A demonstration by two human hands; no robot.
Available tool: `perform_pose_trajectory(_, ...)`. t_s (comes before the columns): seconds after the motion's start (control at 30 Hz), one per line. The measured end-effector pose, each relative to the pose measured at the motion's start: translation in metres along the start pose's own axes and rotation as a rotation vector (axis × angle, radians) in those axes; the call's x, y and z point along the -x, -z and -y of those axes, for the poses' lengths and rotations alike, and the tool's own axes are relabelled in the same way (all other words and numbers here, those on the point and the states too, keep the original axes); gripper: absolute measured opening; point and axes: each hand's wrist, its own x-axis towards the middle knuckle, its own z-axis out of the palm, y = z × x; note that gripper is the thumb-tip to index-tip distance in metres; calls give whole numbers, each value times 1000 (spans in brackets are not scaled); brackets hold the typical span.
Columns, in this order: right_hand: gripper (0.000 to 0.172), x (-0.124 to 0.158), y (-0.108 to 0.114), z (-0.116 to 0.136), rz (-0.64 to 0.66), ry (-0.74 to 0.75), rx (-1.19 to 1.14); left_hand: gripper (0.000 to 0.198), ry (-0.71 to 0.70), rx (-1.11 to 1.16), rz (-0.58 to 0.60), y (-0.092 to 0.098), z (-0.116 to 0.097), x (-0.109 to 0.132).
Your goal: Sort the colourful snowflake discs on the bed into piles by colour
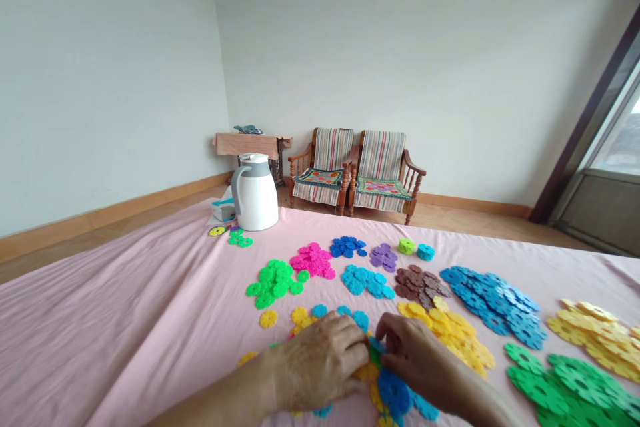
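My left hand, fingers curled, closes on a cluster of joined snowflake discs in yellow, blue and green; its fingertips are partly hidden. Opposite it, my right hand pinches a small blue snowflake disc at the edge of that cluster. Larger blue discs show below the right hand. Beyond the left hand, more yellow discs and light-blue discs stick out. A pile of yellow discs lies just beyond and to the right of my right hand.
Sorted piles cover the pink cloth: bright green, pink, purple, brown, large blue and large green discs. A white jug stands at the back left. Two wooden chairs are behind.
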Motion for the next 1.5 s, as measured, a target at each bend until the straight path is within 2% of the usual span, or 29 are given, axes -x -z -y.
perform_pose_trajectory(0.13,22,-3,-6,1,-40,55,-61,10,124,1,-36,2,14,3)
perform_pose_trajectory(0.23,18,-8,-14,-7,-148,91,-67,6,196,4,-57,4,23,4)
perform_pose_trajectory(0.37,30,-15,-20,-8,-240,133,-34,10,245,61,-86,3,26,3)
perform_pose_trajectory(0.47,34,-18,-19,4,-201,166,29,11,262,99,-94,0,24,2)
perform_pose_trajectory(0.57,27,-22,-18,10,-180,140,90,11,274,124,-95,-2,23,1)
perform_pose_trajectory(0.9,21,-33,-29,-3,-251,90,117,9,264,163,-98,1,25,2)
perform_pose_trajectory(1.3,5,-37,-27,-6,-272,25,-110,7,260,197,-123,-2,28,4)
perform_pose_trajectory(1.4,8,-40,-25,-9,-290,11,-170,9,263,204,-125,-3,28,5)
perform_pose_trajectory(1.5,11,-43,-27,-15,-362,-22,-191,9,262,207,-128,-3,28,5)
